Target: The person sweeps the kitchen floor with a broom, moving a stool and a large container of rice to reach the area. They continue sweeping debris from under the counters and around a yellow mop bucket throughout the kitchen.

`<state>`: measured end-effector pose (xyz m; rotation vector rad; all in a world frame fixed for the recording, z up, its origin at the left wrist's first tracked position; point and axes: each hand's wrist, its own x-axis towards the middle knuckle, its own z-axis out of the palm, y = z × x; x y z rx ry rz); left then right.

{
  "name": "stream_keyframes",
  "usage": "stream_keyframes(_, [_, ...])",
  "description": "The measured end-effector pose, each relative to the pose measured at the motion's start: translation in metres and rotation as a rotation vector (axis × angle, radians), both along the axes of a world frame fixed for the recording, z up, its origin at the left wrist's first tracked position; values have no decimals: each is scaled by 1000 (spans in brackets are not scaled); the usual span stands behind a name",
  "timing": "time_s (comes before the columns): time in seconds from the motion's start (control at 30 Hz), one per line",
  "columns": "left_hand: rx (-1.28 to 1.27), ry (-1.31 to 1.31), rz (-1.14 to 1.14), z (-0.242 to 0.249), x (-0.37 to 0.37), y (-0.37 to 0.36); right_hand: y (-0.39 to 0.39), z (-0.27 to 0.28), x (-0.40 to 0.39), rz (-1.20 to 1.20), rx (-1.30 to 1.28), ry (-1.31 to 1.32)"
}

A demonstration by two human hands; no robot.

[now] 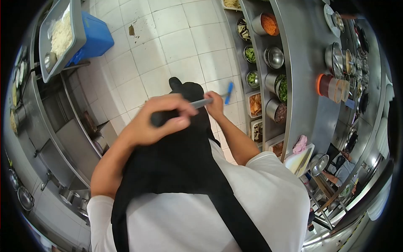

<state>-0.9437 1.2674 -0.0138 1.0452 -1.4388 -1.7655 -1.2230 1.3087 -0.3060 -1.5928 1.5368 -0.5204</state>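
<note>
A grey, rod-like tool (201, 103) runs between my two hands in front of the black apron (176, 164). My left hand (157, 119) is curled round its thicker dark end, thumb nearest my body. At the thin end, the fingers of my right hand (215, 105) pinch it. Just beyond my right hand is a narrow blue piece (229, 93); whether it joins the tool I cannot tell. Motion blurs the left hand somewhat, and the tool's exact kind is not clear.
At right, a steel counter (304, 84) has containers of shredded carrot (270, 24) and chopped greens (283, 88). A blue bin (97, 35) and a tub of white food (61, 35) stand upper left. Another person's arm (331, 178) shows at lower right.
</note>
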Motion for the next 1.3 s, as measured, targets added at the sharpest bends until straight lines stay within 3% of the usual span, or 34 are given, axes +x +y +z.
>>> stream_keyframes(0.07, [35, 92, -68, -26, -30, -18, 5, -32, -44, -85, 29, 122])
stream_keyframes(0.13, [-25, 87, -124, -40, -44, -29, -9, -51, -71, 39, -45, 299])
stream_keyframes(0.23, [-104, 0, -74, -26, -38, -41, -54, -54, -51, -9, -158, 107])
stream_keyframes(0.37, [-345, -98, 172, 20, 1, -29, -105, -17, 46, 120, -207, -48])
stream_keyframes(0.47, [-483, -184, 355, 58, 32, -3, -99, 1, 137, 271, -201, -145])
stream_keyframes(0.6, [-344, -256, 640, 89, 54, 44, -59, 4, 246, 486, -112, -354])
stream_keyframes(0.73, [-369, -355, 791, 96, 61, 61, -42, 24, 303, 852, 40, -328])
stream_keyframes(0.9, [-450, -255, 787, 119, 77, 78, -43, 52, 299, 905, -8, -324])
stream_keyframes(1.03, [-437, -119, 806, 106, 102, 75, -90, 68, 259, 732, -99, -232])
stream_keyframes(1.13, [-390, -103, 802, 57, 120, 67, -124, 26, 239, 596, -256, -100])
stream_keyframes(1.2, [-358, -126, 761, 34, 126, 62, -136, 2, 243, 570, -227, 8])
stream_keyframes(1.3, [-403, -220, 760, 44, 153, 61, -123, -16, 290, 671, -218, -197])
